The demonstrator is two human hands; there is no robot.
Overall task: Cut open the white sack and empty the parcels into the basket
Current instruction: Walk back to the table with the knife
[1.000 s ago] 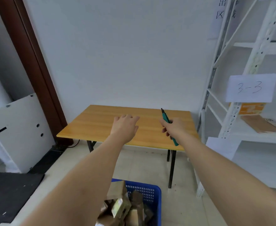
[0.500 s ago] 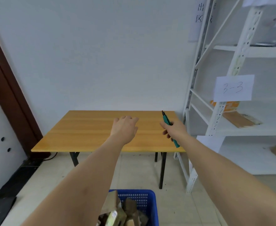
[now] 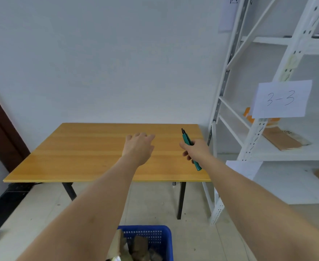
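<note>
Hands out over the orange-brown wooden surface (image 3: 98, 153), both arms stretched forward from the near edge of the view. The right hand (image 3: 197, 151) has its fingers curled round a slim teal-green cutter with a dark tip (image 3: 189, 146), a firm grip on the middle of the handle. The cutter's long axis runs from near right to far left: the dark tip points away, toward the far wall and a touch left, while the butt end sticks out below the hand toward the near right, over the surface's near edge. Whether a blade is out at the tip is too small to tell.

The left hand (image 3: 139, 147) is held palm down above the middle of the surface, fingers straight and loosely together, holding nothing; whether it touches the wood cannot be told. The two hands are near each other but apart.

Down at the near edge, on the pale tiled floor, a blue perforated plastic basket (image 3: 163, 240) holds brown cardboard parcels (image 3: 139, 247). The basket stands in front of the surface, between the two forearms.

On the right, a white metal shelving rack (image 3: 254, 136) stands just beside the surface. A white paper sheet (image 3: 281, 98) taped to its upright reads "3-3" in handwriting. A flat brown parcel (image 3: 281, 138) lies on the shelf behind it.
</note>
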